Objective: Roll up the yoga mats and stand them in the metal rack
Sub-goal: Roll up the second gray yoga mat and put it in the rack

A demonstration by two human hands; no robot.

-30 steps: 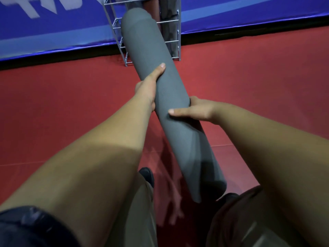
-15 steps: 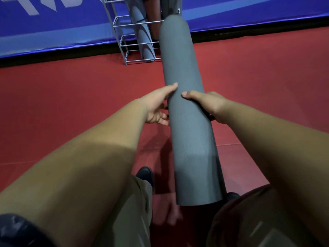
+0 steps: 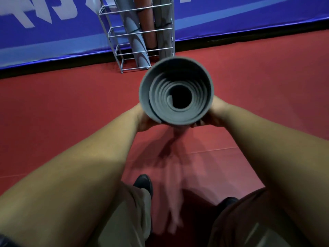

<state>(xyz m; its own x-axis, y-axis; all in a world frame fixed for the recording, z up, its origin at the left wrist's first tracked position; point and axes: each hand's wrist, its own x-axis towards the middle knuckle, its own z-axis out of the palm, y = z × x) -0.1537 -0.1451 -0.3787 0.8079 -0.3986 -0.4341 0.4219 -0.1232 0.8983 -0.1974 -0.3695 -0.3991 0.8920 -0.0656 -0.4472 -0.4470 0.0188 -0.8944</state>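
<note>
Left hand (image 3: 143, 118) and right hand (image 3: 214, 113), set apart on opposite sides, grip the rolled grey mat (image 3: 178, 115). The mat is held upright above the red floor (image 3: 62, 122), its spiral end facing the camera. Beyond it, at the floor's far edge against the blue banner (image 3: 231, 18), stands the rack (image 3: 124, 50). It holds three rolled mats: pale blue (image 3: 136, 43), reddish-brown (image 3: 147, 24) and grey (image 3: 163, 32). Two dark shoes (image 3: 144, 182) show at the near edge.

Red floor (image 3: 53, 113); blue banner (image 3: 249, 15), white lettering, along far edge; black shoe (image 3: 143, 182) below.
</note>
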